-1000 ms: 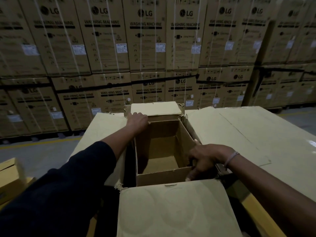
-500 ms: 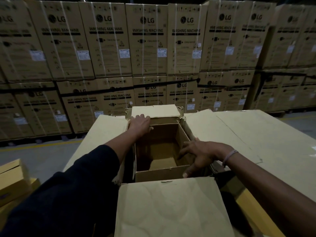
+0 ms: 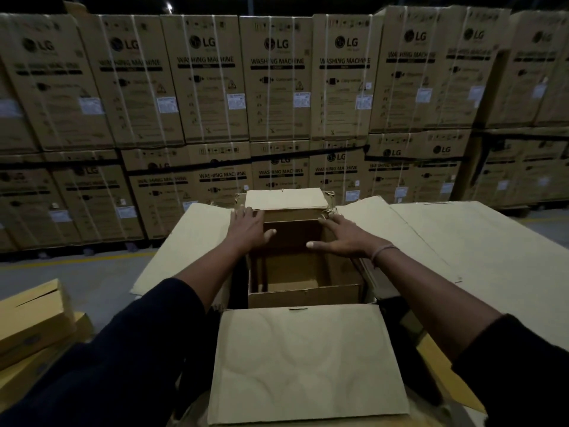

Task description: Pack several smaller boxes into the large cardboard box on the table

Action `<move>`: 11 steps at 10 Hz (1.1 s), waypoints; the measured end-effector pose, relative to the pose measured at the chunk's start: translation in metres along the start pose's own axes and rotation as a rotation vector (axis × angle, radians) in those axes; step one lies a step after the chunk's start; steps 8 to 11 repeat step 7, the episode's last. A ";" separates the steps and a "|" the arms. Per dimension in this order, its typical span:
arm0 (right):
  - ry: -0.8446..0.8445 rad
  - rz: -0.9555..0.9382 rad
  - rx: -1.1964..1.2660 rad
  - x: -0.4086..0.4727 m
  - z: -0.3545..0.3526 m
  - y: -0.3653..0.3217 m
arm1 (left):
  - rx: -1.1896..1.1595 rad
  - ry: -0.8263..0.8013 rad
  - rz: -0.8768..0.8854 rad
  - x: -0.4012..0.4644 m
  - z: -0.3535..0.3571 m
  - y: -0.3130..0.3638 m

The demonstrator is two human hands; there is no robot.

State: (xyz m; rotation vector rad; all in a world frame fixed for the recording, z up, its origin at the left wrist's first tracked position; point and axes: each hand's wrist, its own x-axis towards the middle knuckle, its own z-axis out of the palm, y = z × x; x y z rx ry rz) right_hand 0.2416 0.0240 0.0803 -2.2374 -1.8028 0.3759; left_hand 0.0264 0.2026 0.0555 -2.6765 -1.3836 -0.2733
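A person leaned over a large cardboard box point(image 3: 303, 295) standing open at the centre of the view, its four flaps folded outward: the near flap point(image 3: 308, 362) at 6 o'clock, the far flap point(image 3: 286, 198) at 12 o'clock, and one long flap to each side. The interior looked bare in the dim light, its brown floor showing.

The left hand point(image 3: 248, 231) lay flat on the box's left rim at about 11 o'clock, fingers straight and slightly spread, thumb reaching over the opening. The right hand point(image 3: 343, 238) rested along the right rim at about 1 o'clock, fingers extended and apart, pointing toward the far corner, thumb stretched inward over the cavity. Neither hand gripped anything. A thin band point(image 3: 383, 252) circled the right wrist, and dark sleeves covered both upper forearms.

Smaller yellow-brown boxes point(image 3: 32, 322) sat stacked at 8 o'clock, well apart from the open box. A flat cardboard sheet point(image 3: 480, 241) lay at 3 o'clock beside the right flap. Behind, from 9 to 3 o'clock, stood a wall of strapped cartons point(image 3: 277, 78) printed "LG" and "WASHING MACHINE", stacked two tiers high on a grey floor with a yellow line.
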 end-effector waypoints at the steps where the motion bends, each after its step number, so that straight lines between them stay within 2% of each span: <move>1: 0.035 0.023 -0.033 0.006 0.005 0.004 | -0.032 -0.027 -0.024 -0.012 0.000 -0.008; 6: 0.091 0.089 -0.201 0.007 0.013 0.012 | -0.082 -0.062 -0.043 -0.050 -0.008 -0.016; 7: 0.171 0.090 -0.220 0.003 0.009 0.014 | -0.122 0.034 -0.025 -0.053 -0.009 -0.015; 11: 0.171 0.090 -0.220 0.003 0.009 0.014 | -0.122 0.034 -0.025 -0.053 -0.009 -0.015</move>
